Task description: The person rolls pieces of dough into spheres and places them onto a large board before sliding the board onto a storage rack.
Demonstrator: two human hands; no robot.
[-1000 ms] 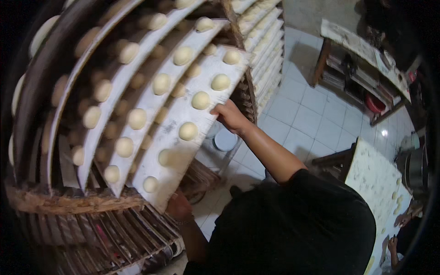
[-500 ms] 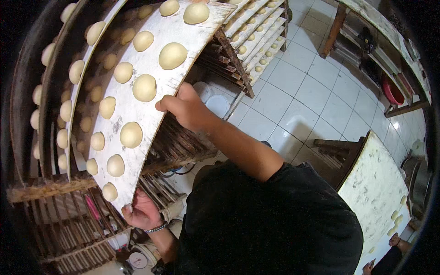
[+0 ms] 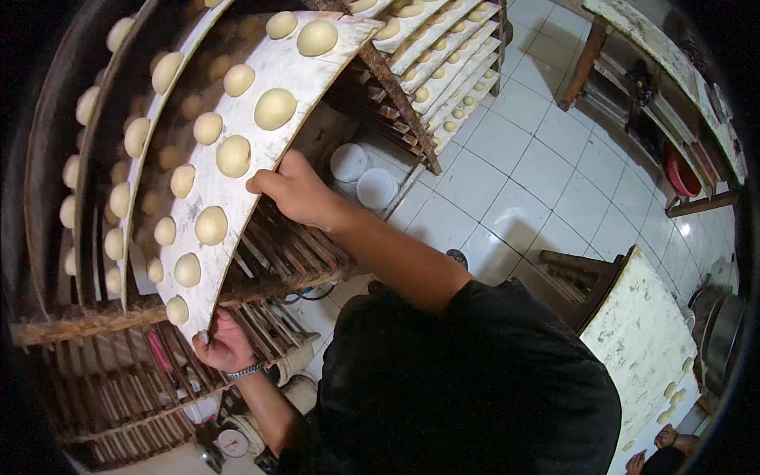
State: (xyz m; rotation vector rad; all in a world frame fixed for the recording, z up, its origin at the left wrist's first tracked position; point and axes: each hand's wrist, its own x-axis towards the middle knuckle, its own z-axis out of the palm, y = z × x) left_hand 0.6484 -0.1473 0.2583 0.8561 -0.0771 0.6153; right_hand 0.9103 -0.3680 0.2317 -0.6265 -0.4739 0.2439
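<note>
At 5 o'clock in the view we see a plain black top (image 3: 491, 388), its cloth softly creased and without a visible print. The right sleeve (image 3: 475, 305) is short, its hem at about 12 o'clock on the garment, and the right hand (image 3: 291, 191), at 10 o'clock, is bare. On the wrist of the left hand (image 3: 226, 344), between 7 and 8 o'clock, we make out a silver-coloured linked bracelet (image 3: 247, 370).
</note>
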